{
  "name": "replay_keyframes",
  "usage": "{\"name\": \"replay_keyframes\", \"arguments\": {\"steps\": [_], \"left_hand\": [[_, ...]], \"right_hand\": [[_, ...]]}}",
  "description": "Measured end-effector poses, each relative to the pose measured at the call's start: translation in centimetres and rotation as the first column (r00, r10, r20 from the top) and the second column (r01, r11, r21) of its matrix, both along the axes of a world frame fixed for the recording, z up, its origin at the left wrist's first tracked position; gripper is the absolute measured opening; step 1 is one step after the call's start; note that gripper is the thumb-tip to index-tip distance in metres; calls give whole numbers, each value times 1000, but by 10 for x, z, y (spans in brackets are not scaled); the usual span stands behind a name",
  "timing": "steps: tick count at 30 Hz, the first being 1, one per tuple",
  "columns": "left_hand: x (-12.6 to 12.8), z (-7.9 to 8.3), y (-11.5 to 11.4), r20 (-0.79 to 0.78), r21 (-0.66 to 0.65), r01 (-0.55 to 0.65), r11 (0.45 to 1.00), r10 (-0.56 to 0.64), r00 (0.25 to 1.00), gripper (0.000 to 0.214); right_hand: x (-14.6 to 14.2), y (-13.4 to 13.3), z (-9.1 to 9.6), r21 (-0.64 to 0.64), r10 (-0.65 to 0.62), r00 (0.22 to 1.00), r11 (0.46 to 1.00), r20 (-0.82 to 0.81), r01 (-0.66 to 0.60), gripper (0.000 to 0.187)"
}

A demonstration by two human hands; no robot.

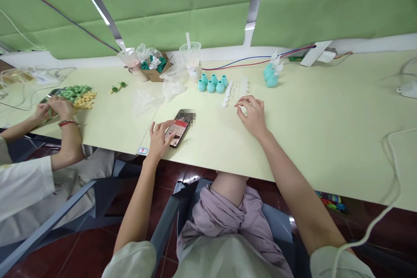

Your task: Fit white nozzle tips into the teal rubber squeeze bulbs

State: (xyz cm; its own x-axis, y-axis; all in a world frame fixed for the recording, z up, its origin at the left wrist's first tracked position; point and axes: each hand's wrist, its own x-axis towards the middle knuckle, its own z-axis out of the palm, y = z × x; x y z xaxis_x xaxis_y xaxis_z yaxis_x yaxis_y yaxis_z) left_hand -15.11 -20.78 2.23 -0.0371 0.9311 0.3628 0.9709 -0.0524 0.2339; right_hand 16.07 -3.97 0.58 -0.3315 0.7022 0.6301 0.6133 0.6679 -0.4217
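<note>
My left hand [158, 140] rests over a smartphone [181, 129] that lies on the table with its screen lit. Its fingers are spread, and the fingertips touch or hover just above the screen. To the right, my right hand [254, 115] is at the table surface with curved fingers, thumb and forefinger slightly apart; I make out nothing held in it. Just beyond it are rows of small white pieces [227, 94] and translucent pieces [243, 86]. Several turquoise round bottle-shaped pieces [211, 86] stand left of these. More turquoise pieces with translucent tops [271, 79] stand farther right.
A lidded cup with a straw [191, 58], plastic bags [172, 87] and a cardboard box [157, 75] stand along the back. At the left, a co-worker's hands [61, 107] are by green and yellow pieces [85, 99]. A white cable [395, 169] hangs over the right table edge.
</note>
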Motion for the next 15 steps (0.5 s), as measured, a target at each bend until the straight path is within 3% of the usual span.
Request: {"name": "replay_keyframes", "arguments": {"steps": [10, 15], "left_hand": [[2, 1, -3, 4, 20, -23, 1000, 23, 1000, 42], [8, 3, -8, 10, 35, -42, 999, 42, 999, 41]], "right_hand": [[4, 5, -1, -5, -75, 987, 997, -143, 75, 17], [10, -20, 31, -147, -64, 960, 989, -274, 24, 23]]}}
